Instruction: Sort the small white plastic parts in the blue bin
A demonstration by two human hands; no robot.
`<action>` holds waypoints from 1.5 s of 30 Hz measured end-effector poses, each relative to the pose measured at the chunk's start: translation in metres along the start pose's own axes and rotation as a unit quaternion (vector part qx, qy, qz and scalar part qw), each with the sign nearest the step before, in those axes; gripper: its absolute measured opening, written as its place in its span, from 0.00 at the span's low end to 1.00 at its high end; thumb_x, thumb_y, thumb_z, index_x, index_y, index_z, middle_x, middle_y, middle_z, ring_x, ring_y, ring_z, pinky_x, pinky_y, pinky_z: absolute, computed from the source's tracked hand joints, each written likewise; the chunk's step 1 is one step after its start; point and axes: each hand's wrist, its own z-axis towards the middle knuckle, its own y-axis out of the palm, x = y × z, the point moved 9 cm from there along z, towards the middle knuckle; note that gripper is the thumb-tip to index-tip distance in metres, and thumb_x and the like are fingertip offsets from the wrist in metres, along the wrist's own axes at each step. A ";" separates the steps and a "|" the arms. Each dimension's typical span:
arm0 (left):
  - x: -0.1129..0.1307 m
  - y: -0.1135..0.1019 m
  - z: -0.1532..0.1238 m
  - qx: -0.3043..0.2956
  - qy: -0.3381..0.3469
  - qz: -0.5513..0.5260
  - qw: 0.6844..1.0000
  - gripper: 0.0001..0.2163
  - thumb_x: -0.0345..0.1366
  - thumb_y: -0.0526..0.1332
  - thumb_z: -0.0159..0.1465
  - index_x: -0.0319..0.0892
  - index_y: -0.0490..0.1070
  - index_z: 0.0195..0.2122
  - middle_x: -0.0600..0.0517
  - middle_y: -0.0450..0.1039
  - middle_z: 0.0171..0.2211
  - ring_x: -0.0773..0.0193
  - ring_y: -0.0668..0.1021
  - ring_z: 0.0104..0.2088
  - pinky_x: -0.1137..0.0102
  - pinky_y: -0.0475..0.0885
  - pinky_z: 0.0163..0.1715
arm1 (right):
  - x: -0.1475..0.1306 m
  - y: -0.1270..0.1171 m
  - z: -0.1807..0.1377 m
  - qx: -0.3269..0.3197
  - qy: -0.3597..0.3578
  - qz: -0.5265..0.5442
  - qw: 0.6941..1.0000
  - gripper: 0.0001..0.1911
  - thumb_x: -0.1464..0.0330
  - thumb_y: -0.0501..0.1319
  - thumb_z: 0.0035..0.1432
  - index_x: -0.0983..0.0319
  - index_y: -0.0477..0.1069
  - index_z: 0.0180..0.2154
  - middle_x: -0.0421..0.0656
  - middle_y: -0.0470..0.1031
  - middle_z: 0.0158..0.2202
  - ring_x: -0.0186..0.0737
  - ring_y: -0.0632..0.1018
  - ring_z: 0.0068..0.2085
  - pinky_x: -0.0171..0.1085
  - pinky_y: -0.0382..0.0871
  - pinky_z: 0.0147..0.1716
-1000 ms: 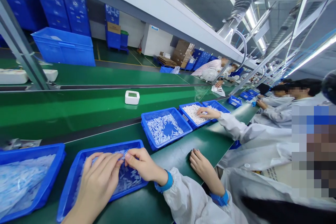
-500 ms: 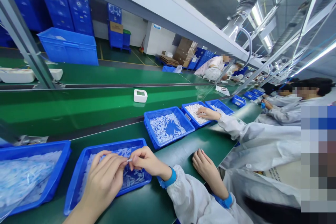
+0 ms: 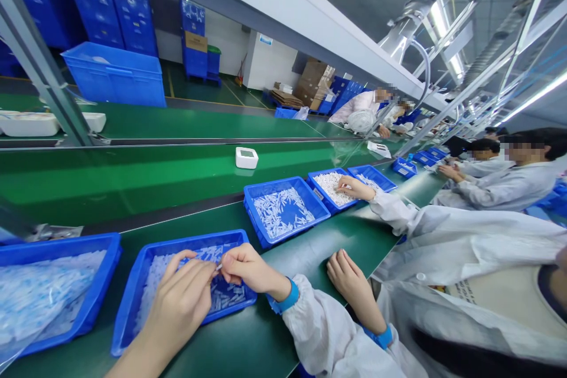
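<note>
My left hand (image 3: 179, 301) reaches in from the bottom left on a bare arm, over a blue tray (image 3: 133, 313) of small white plastic parts. Its fingertips are pinched on a small white part (image 3: 218, 267). A co-worker's hand (image 3: 248, 269), in a white sleeve with a blue wristband, pinches the same part from the right. The co-worker's other hand (image 3: 349, 283) rests curled on the green bench. My right hand is not in view.
A second blue tray (image 3: 88, 307) with a clear bag of parts stands at left, and more trays (image 3: 283, 212) line the bench to the right. A small white device (image 3: 247, 157) sits on the green conveyor (image 3: 133, 177). Other people in white coats (image 3: 487, 189) work at right.
The white device has travelled right along the conveyor. My left hand and the co-worker's hand stay pinched together over the tray. The view has shifted slightly.
</note>
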 end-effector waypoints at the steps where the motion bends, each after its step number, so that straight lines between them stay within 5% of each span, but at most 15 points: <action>1: 0.000 -0.001 0.000 0.005 -0.002 0.001 1.000 0.11 0.19 0.54 0.60 0.38 0.70 0.37 0.50 0.74 0.30 0.64 0.75 0.29 0.60 0.69 0.44 | 0.001 0.001 0.000 -0.003 0.003 -0.003 1.000 0.30 0.45 0.57 0.55 0.65 0.63 0.20 0.34 0.58 0.14 0.26 0.58 0.17 0.31 0.49 0.18; 13: 0.000 -0.001 0.004 0.012 -0.027 -0.030 0.999 0.13 0.15 0.52 0.58 0.37 0.69 0.34 0.52 0.72 0.27 0.67 0.72 0.27 0.58 0.70 0.42 | -0.002 0.009 -0.002 -0.026 0.004 -0.015 1.000 0.30 0.45 0.55 0.56 0.64 0.62 0.18 0.36 0.59 0.16 0.28 0.60 0.18 0.32 0.52 0.19; 24: 0.000 -0.003 0.006 0.017 -0.040 -0.032 0.999 0.12 0.16 0.51 0.58 0.37 0.68 0.31 0.52 0.72 0.25 0.67 0.71 0.26 0.60 0.71 0.42 | 0.012 -0.006 -0.011 0.051 0.055 -0.110 0.991 0.27 0.51 0.53 0.60 0.59 0.63 0.16 0.41 0.62 0.17 0.35 0.65 0.22 0.38 0.57 0.22; 34: 0.000 -0.003 0.007 0.029 -0.038 -0.034 0.998 0.12 0.16 0.50 0.58 0.38 0.68 0.30 0.54 0.69 0.23 0.69 0.68 0.24 0.61 0.71 0.40 | 0.004 -0.013 -0.011 0.062 -0.061 -0.102 0.991 0.23 0.56 0.57 0.61 0.58 0.67 0.17 0.39 0.65 0.15 0.33 0.67 0.20 0.36 0.59 0.21; 45: 0.002 0.002 0.005 0.024 -0.068 -0.027 0.997 0.13 0.16 0.50 0.57 0.39 0.67 0.29 0.54 0.72 0.24 0.68 0.70 0.24 0.58 0.69 0.43 | 0.010 -0.007 -0.006 0.023 0.010 -0.055 0.998 0.27 0.50 0.54 0.60 0.58 0.65 0.16 0.40 0.62 0.15 0.35 0.64 0.21 0.38 0.57 0.21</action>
